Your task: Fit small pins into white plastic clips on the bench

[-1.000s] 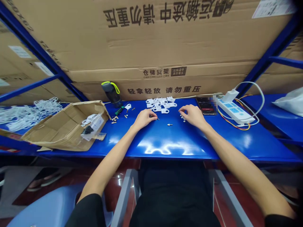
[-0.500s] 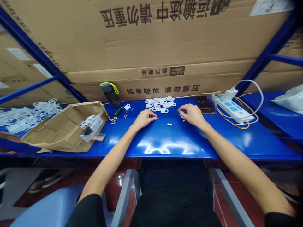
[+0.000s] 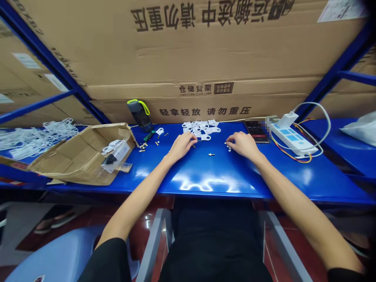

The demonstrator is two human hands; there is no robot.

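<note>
My left hand (image 3: 183,145) is closed in a pinch on a small brownish piece, just in front of a pile of flat white plastic parts (image 3: 197,128). Over several tiny white pieces (image 3: 229,149), the fingertips of my right hand (image 3: 241,143) are pinched together; whether one is between them is too small to tell. Between the hands, a small metal pin (image 3: 212,154) lies on the blue table (image 3: 205,172). More small brass-coloured pieces (image 3: 143,147) are scattered at the left.
An open cardboard box (image 3: 79,156) stands at the left beside white cords (image 3: 44,137). Behind are a bottle (image 3: 139,115) and a green-handled tool (image 3: 149,136). On the right lie a phone (image 3: 257,131) and a power strip (image 3: 295,139) with looped cables.
My right hand has lowered onto the tiny white pieces and its fingertips have come together. My left hand has turned slightly, its small piece now pointing downward. The view has shifted a little.
</note>
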